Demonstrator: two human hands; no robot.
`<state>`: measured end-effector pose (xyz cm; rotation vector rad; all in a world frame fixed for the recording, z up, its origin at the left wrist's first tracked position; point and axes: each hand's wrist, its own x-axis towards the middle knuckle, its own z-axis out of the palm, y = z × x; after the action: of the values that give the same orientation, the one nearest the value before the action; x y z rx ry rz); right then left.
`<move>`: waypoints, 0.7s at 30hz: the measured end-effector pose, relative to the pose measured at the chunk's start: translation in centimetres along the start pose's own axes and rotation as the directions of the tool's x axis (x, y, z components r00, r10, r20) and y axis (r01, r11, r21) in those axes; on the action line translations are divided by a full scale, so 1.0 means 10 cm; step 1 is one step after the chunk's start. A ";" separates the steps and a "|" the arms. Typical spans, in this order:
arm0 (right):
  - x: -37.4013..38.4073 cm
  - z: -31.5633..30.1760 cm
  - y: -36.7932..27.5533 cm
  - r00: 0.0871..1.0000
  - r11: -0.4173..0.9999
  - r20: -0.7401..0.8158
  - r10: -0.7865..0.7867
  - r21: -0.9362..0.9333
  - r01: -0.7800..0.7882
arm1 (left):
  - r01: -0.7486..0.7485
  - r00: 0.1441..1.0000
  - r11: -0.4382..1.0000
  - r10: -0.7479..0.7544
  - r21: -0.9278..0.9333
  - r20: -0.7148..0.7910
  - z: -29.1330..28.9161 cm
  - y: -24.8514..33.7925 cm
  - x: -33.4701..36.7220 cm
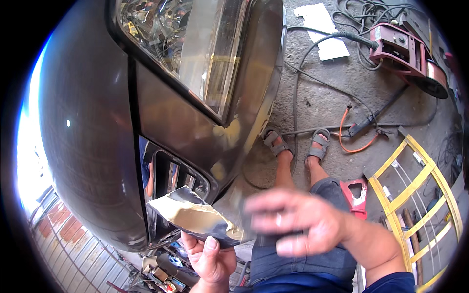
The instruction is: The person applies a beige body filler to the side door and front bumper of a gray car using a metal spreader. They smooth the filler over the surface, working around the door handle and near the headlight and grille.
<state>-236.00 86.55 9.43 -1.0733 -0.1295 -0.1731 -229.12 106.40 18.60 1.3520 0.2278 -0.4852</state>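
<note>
My left hand [209, 259] grips a dark, flat mixing board [193, 215] from below, thumb at its near edge. Cream-coloured putty is smeared across the board's top, with a lump at its right end. Just right of it, my right hand [305, 222] is blurred by motion. Its fingers and thumb close on a dark, flat spreader [248, 217], itself smeared and hard to make out. Beyond the board is the front corner of a dark car [171, 102], with a headlight [195, 49] and a bumper opening. Pale putty patches [227, 135] mark the bodywork below the headlight.
A red wire-feed welder [398, 44] stands on the concrete floor at the far right, its cables [295, 93] snaking near my sandalled feet. A white sheet [322, 31] lies beside it. At right are a yellow metal frame [430, 168] and a red stand [356, 195]. Clutter [168, 273] sits lower left.
</note>
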 end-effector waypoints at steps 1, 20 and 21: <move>-0.08 0.09 0.04 1.000 0.998 0.000 0.012 -0.054 -0.012 | -0.031 1.000 1.000 0.031 -0.001 -0.001 0.06 0.00 -0.01; 0.28 -0.10 -0.04 0.823 0.823 -0.348 0.450 0.520 -0.230 | -0.062 0.997 0.998 0.062 -0.017 0.035 0.08 0.27 0.14; 0.26 -0.07 -0.04 0.847 0.881 -0.354 0.397 0.407 -0.242 | -0.030 0.999 0.999 0.030 -0.021 0.009 0.11 0.28 0.16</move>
<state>-233.56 85.60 9.92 -0.6652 0.4117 -0.0703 -226.59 105.39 20.59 1.3304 0.2042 -0.4623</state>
